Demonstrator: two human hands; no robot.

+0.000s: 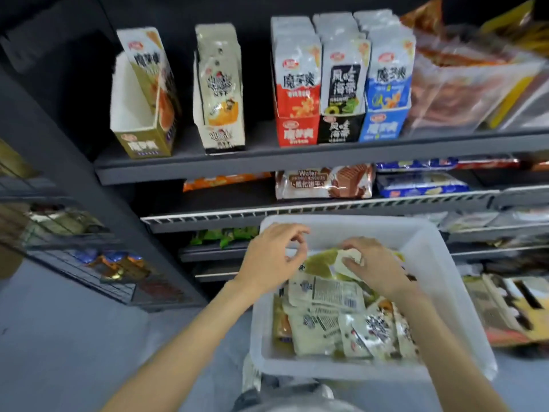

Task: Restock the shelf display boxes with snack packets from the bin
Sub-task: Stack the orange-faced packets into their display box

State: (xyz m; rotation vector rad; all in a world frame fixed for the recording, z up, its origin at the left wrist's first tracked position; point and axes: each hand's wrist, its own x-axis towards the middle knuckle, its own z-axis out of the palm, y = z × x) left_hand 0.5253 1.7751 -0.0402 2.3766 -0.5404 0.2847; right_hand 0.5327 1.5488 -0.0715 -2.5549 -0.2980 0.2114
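Head view | my right hand pinches 1 packet in bin; left hand loosely curled, empty | olive box nearly empty, 3 boxes full | restocking unfinished.

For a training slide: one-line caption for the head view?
Both hands reach into the white bin of snack packets, below half-empty display boxes.

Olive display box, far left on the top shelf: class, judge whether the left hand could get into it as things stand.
Probably yes. The olive display box stands open-topped and mostly empty, nothing before it, and the left hand holds nothing above the bin.
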